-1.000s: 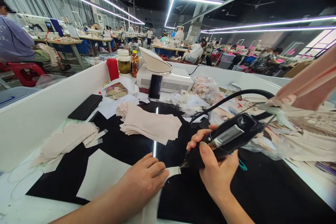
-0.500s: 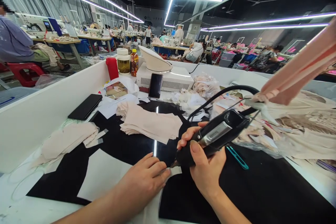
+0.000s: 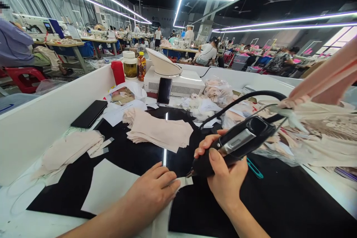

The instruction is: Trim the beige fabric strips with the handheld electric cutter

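My left hand point(image 3: 155, 192) lies flat over a pale fabric strip point(image 3: 164, 214) and the edge of a white pattern-shaped piece point(image 3: 107, 187), its fingertips pressing down. My right hand point(image 3: 227, 174) is closed around a black corded handheld tool point(image 3: 237, 145) with a silver plate on its side. The tool's pointed metal tip is just right of my left fingertips, at the small light end of the strip; whether it touches cannot be made out. Beyond my hands, a stack of pale pink fabric pieces point(image 3: 160, 128) rests on the black board point(image 3: 206, 208).
Pink cloth point(image 3: 320, 78) is tied near the tool's cord. Around the board are teal thread snips point(image 3: 254, 168), a folded pale bundle point(image 3: 71, 150), a black flat case point(image 3: 89, 113), a phone point(image 3: 164, 90), a white machine point(image 3: 189, 83), a jar point(image 3: 130, 66) and fabric heaps point(image 3: 329, 130).
My right hand has moved slightly right with the tool, drawing its tip away from my left fingertips. My left hand stays in place.
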`<state>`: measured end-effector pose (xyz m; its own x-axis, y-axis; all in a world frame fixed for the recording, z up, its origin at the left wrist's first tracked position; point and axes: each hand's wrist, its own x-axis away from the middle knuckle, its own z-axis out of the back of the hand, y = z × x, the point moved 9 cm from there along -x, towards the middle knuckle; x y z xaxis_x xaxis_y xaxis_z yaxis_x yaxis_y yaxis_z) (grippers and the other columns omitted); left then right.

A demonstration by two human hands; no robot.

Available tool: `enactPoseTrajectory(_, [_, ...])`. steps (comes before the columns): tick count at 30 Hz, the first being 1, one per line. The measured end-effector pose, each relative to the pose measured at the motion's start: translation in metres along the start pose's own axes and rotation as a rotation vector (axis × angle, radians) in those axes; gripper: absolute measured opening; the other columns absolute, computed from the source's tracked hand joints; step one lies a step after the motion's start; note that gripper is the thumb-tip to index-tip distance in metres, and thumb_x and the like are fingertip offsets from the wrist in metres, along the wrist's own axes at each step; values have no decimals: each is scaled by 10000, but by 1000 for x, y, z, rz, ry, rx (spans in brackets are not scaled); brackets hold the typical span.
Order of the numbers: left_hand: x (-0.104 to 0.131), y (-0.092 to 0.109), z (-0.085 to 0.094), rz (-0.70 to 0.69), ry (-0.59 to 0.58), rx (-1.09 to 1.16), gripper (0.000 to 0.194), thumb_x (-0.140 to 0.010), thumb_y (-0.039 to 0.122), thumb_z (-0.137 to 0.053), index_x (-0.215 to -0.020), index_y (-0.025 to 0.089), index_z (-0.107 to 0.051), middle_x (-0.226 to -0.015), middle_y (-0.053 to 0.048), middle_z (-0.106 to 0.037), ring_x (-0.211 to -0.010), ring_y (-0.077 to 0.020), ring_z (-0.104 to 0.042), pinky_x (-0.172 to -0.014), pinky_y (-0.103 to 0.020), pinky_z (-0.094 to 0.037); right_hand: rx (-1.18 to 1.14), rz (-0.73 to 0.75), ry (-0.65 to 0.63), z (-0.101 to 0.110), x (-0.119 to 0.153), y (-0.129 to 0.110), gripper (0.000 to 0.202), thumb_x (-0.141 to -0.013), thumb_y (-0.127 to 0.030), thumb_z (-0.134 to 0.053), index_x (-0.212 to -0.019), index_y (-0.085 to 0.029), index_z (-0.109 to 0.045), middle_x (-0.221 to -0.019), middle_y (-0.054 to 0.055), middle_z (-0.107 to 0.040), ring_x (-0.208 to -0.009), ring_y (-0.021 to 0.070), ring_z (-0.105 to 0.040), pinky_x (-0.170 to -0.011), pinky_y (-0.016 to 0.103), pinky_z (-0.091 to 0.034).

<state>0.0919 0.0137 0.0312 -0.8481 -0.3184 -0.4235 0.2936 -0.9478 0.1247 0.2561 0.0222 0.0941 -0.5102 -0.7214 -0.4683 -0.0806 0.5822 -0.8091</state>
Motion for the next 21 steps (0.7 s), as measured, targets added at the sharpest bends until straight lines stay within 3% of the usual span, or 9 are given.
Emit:
enactPoseTrajectory(7, [0,-1,0,1,-7,10,203,-1080,151,-591,-1274,184,-641,-1153,-33,-717,-1038,-203,-692,-1115,-463,-540,27,-27,24,1,2,1,334,-905,-299,-806,-1162,-288,-592,-854,-38,-655,-657,138,-650,-615,307,-591])
enactPoseTrajectory(16, [-1,2,5,-39,61,-29,217,-1109,145,-508,-1274,172,-648,-1093,-37,-719,-983,-195,-686,-1055,-415,-553,-102,-19,-62,-8,15,-5,323,-918,-314,-826,-1188,-306,-648,-860,-34,-676,-673,123,-661,-611,275,-598])
enactPoseTrajectory(21, [-1,1,3,-30,32,-25,216,-1092,143,-546,-1279,174,-649,-1111,-37,-713,-998,-197,-683,-1067,-419,-548,-105,-14,-53,-9,15,-3,322,-916,-317,-830,-1186,-304,-655,-862,-35,-681,-680,121,-667,-616,267,-601])
